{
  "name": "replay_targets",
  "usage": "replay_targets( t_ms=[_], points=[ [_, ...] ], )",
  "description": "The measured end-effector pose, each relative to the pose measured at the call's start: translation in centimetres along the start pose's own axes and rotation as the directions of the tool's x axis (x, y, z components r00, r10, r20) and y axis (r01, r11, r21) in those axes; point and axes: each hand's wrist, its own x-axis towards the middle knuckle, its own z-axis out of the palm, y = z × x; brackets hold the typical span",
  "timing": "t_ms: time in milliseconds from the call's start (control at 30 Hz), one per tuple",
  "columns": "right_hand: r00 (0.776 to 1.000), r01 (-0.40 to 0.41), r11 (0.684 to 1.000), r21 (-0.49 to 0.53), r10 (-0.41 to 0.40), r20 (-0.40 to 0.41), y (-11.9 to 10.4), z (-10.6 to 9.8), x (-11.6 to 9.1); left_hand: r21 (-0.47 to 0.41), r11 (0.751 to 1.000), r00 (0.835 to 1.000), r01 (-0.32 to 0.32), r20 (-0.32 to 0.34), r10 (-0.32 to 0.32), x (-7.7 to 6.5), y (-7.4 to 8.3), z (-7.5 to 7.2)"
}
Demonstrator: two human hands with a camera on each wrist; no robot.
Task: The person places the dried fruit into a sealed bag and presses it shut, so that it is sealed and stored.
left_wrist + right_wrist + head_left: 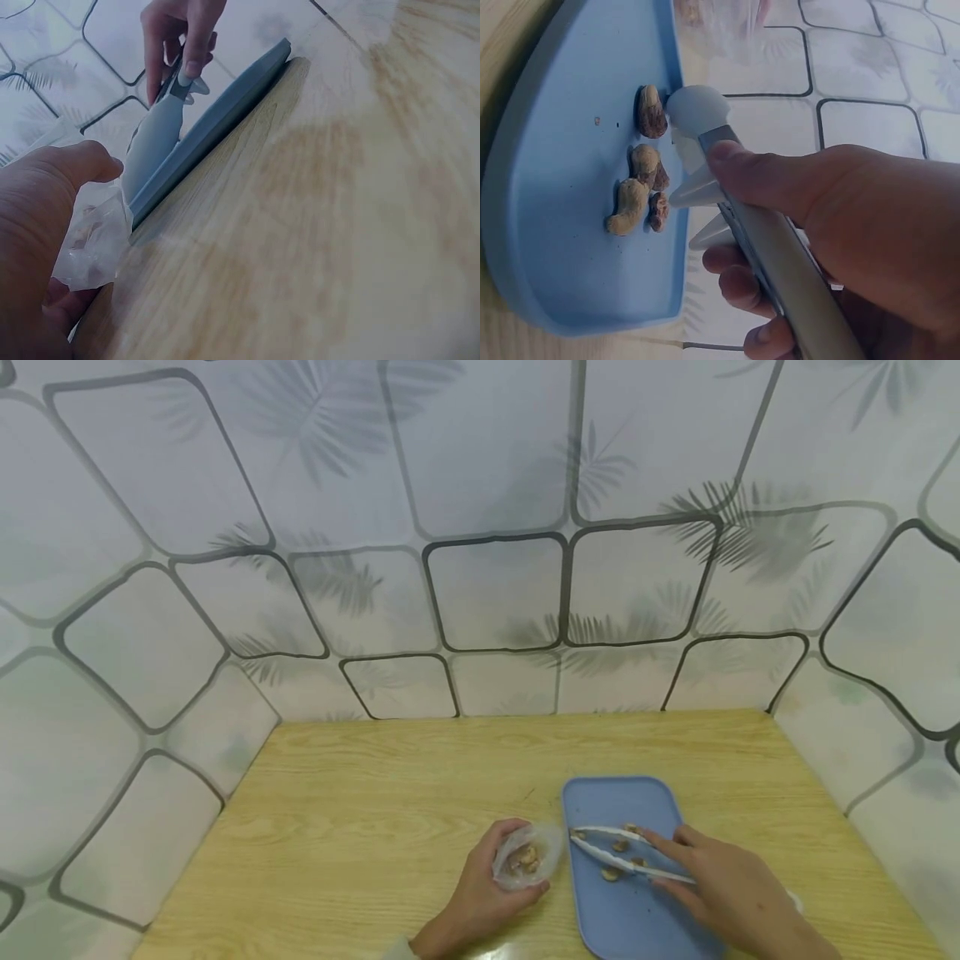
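patterned wall covering (pixel 495 593): beyond the far side of the tray, pale, with dark outlined panels and leaf prints.

wood-grain tabletop (pixel 360 810): under the tray; broad span to the tray's left, a strip between its far rim and the wall covering, a narrower span to its right.

blue tray (pixel 626 920), landmark: rectangular, rounded corners, low raised rim; its near part is bare of nuts beside the right hand.

right hand (pixel 727 883): over the tray's right rim, clamped on the tongs.

left hand (pixel 476 890): left of the tray, well apart from the right hand, fingers and thumb curled round the bag.

white-tipped tongs (pixel 613 860): across the tray, tips near its left rim; a brown piece shows at the tips, whether pinched cannot be told.

clear plastic bag (pixel 553 843): just beside the tray's left rim, mouth open upward, brown pieces inside.

unshelled peanuts (pixel 628 207): a few, clustered on the tray floor, near the tongs.
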Motion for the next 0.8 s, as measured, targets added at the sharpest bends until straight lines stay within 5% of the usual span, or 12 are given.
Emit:
replay_targets(
  t_ms=[267, 533, 800],
  points=[
    [0.995, 0.014, 1.000, 0.006, -0.013, -0.095, 0.3, 0.1, -0.7, -0.022, 0.997, 0.998, 0.069, 0.014, -0.068, 0.0, 0.3, 0.1],
    [0.958, 0.122, 0.992, 0.021, -0.112, -0.264, 0.5, 0.5, -1.3, -0.031, 0.994, 0.994, 0.105, 0.018, -0.104, -0.3, 0.3, 0.0],
    [0.944, 0.156, 0.986, 0.064, -0.130, -0.303, 0.2, -0.2, -1.3, -0.007, 0.999, 0.999, 0.037, 0.015, -0.037, -0.1, 0.1, -0.1]
  ],
)
